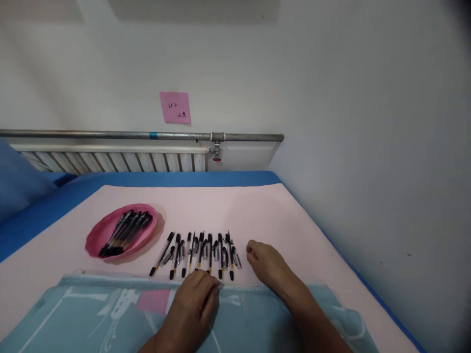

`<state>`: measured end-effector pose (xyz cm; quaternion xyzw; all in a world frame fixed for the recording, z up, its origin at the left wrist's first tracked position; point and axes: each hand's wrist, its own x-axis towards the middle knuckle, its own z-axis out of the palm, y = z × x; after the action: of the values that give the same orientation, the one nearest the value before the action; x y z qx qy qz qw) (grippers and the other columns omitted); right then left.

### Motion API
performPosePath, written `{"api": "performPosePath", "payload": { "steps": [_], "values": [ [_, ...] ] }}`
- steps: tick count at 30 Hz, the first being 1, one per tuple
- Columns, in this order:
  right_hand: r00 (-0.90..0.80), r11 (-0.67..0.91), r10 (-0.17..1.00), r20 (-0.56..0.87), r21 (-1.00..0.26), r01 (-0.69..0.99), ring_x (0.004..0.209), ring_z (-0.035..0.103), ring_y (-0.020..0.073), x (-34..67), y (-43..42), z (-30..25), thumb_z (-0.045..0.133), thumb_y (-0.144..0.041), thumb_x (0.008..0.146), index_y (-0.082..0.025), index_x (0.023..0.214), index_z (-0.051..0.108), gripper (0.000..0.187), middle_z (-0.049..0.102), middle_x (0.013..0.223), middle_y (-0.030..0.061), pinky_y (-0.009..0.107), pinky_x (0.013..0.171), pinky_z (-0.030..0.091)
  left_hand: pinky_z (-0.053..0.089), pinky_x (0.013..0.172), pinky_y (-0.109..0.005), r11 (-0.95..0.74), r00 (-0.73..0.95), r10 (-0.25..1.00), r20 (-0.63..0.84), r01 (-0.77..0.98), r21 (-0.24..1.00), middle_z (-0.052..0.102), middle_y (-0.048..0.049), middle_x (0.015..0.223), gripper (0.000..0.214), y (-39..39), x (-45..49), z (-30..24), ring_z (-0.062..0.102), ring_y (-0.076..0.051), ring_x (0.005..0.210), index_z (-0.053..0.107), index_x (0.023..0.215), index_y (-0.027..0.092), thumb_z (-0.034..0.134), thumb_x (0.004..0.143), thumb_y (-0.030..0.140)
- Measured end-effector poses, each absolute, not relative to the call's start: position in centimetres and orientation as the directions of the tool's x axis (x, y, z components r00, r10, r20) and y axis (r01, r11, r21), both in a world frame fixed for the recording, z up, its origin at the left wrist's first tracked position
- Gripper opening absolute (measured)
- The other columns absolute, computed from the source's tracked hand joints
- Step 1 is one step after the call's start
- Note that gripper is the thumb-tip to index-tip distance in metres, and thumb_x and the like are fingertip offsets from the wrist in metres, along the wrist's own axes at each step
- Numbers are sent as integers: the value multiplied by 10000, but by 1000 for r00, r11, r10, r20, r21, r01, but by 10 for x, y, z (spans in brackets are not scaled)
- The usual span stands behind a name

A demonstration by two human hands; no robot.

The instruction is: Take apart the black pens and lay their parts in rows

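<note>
A row of black-and-clear gel pens (177, 256) lies on the pink sheet in front of me, their caps (205, 249) lying loose among them. My left hand (195, 304) rests closed at the edge of the blue-green cloth (121, 314), just below the row's near ends; no object shows in it. To the right of the row, my right hand (270, 264) lies on the sheet as a loose fist, apart from the pens and showing nothing held. At the left, more black pens (128, 230) lie bunched in a pink oval dish (93, 240).
The pink sheet (206, 203) covers a surface with blue edges (191, 179). Behind it are a white radiator (128, 159), a metal pipe (250, 138) with a valve, and a pink note (175, 107) on the wall. A white wall (386, 162) runs along the right.
</note>
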<state>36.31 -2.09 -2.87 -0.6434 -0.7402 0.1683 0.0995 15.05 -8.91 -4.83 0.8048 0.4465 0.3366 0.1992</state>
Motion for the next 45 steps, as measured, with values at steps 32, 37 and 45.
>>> {"api": "performPosePath", "payload": {
  "steps": [32,37,45],
  "values": [
    [-151,97,981,-124,-364,926,662,537,168,357,-20,-21,403,-161,816,-175,799,568,167,630,758,60,253,564,277,424,690,-311,-497,347,868,355,621,606,575,-48,798,158,-91,151,-42,520,-171,773,558,850,187,420,856,110],
    [-152,99,981,-119,-365,926,669,538,170,357,-20,-21,398,-175,815,-177,809,565,167,626,758,56,254,569,283,425,693,-315,-497,341,867,362,623,604,577,-53,794,165,-91,151,-42,518,-173,769,566,854,181,413,862,120],
    [-147,96,982,-121,-356,929,657,535,168,356,-21,-21,399,-166,815,-180,791,557,161,634,775,62,252,559,276,427,686,-313,-501,342,866,365,612,612,587,-52,789,159,-90,151,-42,520,-170,760,568,847,180,419,859,124]
  ]
}}
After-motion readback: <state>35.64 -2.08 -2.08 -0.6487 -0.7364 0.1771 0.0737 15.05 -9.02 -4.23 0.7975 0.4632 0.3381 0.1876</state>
